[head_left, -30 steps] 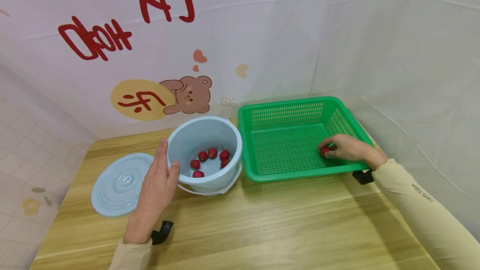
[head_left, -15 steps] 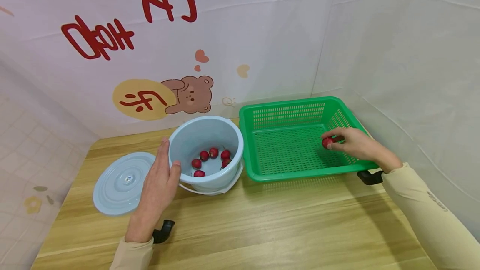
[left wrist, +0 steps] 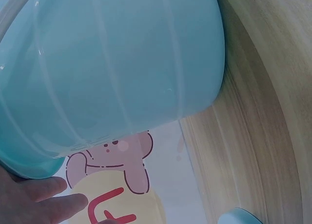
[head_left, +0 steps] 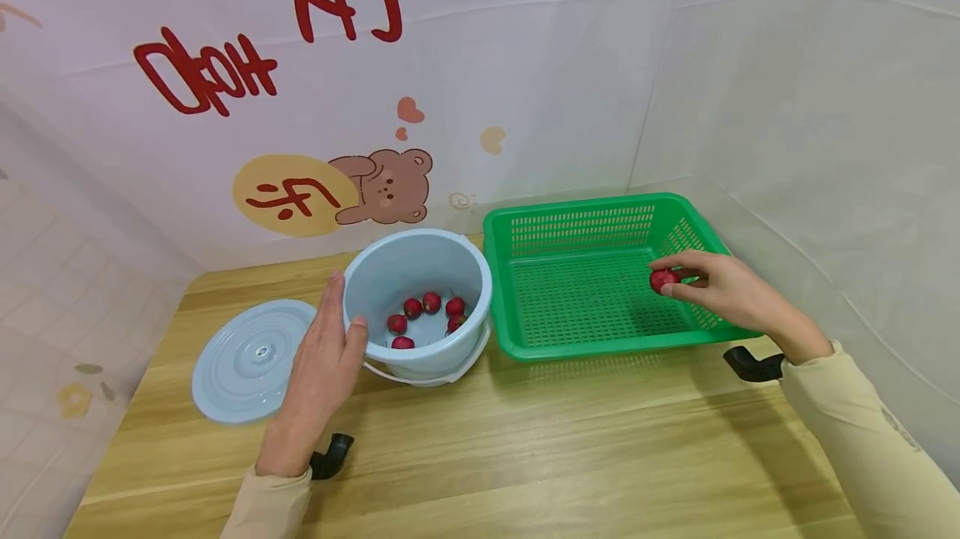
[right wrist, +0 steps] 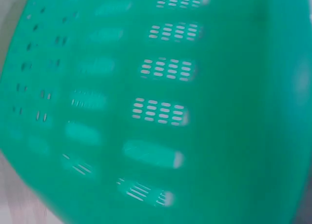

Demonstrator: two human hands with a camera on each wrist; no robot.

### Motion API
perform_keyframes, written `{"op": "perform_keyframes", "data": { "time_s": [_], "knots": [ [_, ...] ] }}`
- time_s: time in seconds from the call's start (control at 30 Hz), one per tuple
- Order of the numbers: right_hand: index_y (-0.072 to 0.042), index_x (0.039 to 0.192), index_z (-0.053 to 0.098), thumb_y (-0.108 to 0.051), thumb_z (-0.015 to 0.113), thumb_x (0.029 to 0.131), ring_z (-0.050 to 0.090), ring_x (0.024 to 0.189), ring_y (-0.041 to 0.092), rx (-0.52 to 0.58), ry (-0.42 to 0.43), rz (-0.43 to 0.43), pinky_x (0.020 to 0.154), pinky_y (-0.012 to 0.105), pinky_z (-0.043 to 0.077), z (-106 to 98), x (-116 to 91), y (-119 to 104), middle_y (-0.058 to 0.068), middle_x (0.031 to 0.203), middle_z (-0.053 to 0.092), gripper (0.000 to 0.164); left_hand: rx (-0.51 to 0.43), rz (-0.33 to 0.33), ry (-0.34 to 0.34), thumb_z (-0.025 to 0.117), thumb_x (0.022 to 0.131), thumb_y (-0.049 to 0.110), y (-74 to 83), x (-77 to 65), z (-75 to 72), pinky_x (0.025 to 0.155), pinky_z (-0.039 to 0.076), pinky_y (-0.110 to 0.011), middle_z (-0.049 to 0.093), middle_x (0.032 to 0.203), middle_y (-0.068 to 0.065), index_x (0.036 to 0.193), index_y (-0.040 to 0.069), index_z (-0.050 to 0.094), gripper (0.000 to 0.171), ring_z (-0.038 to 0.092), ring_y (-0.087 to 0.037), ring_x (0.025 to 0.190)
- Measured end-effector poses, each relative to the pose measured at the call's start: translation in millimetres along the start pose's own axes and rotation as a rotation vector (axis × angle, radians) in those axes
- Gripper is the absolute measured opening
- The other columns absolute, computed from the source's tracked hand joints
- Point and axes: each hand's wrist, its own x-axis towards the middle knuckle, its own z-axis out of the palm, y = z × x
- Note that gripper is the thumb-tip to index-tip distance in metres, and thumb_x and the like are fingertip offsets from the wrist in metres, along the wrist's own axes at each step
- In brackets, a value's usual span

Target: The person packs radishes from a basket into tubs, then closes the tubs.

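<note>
In the head view, my right hand (head_left: 727,287) pinches a small red radish (head_left: 663,280) between thumb and fingers, above the right part of the green plastic basket (head_left: 592,347). My left hand (head_left: 326,364) lies with fairly straight fingers against the left rim of a light blue bucket (head_left: 416,252). Several red radishes (head_left: 431,301) lie on the bucket's floor. The left wrist view shows the bucket's outer wall (left wrist: 131,53) with my fingertips at its rim. Only the basket's slotted wall (right wrist: 161,112) shows in the right wrist view; hand and radish are outside it.
A round light blue lid (head_left: 255,360) lies on the wooden table (head_left: 562,456) left of the bucket. The basket stands right beside the bucket. Behind them hangs a printed white cloth (head_left: 555,64), and another pale cloth (head_left: 840,189) closes off the right side.
My right hand has lifted the radish off the basket's floor and drawn it slightly up and to the right. The left hand stays at the bucket's rim; the head view has shifted a little.
</note>
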Motion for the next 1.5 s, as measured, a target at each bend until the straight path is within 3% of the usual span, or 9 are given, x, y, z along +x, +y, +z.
{"op": "perform_keyframes", "data": {
  "time_s": [0.2, 0.37, 0.6, 0.87, 1.5],
  "knots": [
    [-0.018, 0.134, 0.068, -0.020, 0.069, 0.101, 0.064, 0.103, -0.003, -0.002, 0.031, 0.003, 0.083, 0.012, 0.052, 0.7, -7.5, -9.6, 0.002, 0.122, 0.071, 0.033, 0.001, -0.006, -0.003, 0.041, 0.108, 0.027, 0.0, 0.4, 0.1, 0.115, 0.031, -0.067, 0.021, 0.170, -0.019, 0.165, 0.002, 0.017, 0.067, 0.027, -0.042, 0.153],
    [-0.016, 0.134, 0.069, -0.017, 0.069, 0.100, 0.066, 0.099, -0.001, -0.002, 0.080, -0.016, 0.079, 0.012, 0.052, 2.4, -11.5, -19.8, 0.002, 0.120, 0.070, 0.033, 0.003, -0.006, 0.000, 0.040, 0.108, 0.027, 0.0, 0.3, 0.1, 0.114, 0.032, -0.067, 0.021, 0.170, -0.019, 0.165, 0.002, 0.017, 0.066, 0.029, -0.042, 0.152],
    [-0.014, 0.132, 0.070, -0.008, 0.072, 0.097, 0.066, 0.099, 0.001, 0.108, 0.176, -0.007, 0.081, 0.011, 0.052, 9.0, -16.1, -36.9, 0.001, 0.122, 0.067, 0.035, 0.002, -0.004, 0.010, 0.040, 0.108, 0.027, -0.3, 0.6, 1.0, 0.115, 0.032, -0.066, 0.022, 0.169, -0.019, 0.164, 0.001, 0.018, 0.066, 0.030, -0.042, 0.151],
    [-0.007, 0.132, 0.069, 0.004, 0.071, 0.094, 0.065, 0.106, 0.004, 0.215, 0.232, -0.109, 0.092, 0.012, 0.051, 17.9, -13.1, -60.3, 0.001, 0.123, 0.066, 0.039, 0.002, -0.003, 0.006, 0.040, 0.108, 0.028, -0.2, 1.1, 1.4, 0.115, 0.032, -0.066, 0.021, 0.170, -0.018, 0.165, 0.003, 0.017, 0.066, 0.029, -0.041, 0.152],
    [-0.004, 0.130, 0.070, 0.015, 0.074, 0.086, 0.065, 0.106, 0.012, 0.317, 0.240, -0.372, 0.092, 0.020, 0.055, 48.6, 15.0, -123.1, 0.005, 0.126, 0.066, 0.048, 0.007, -0.002, 0.008, 0.041, 0.108, 0.028, -1.1, 1.8, 0.1, 0.115, 0.031, -0.066, 0.021, 0.170, -0.017, 0.165, 0.002, 0.017, 0.067, 0.029, -0.042, 0.152]
  ]
}}
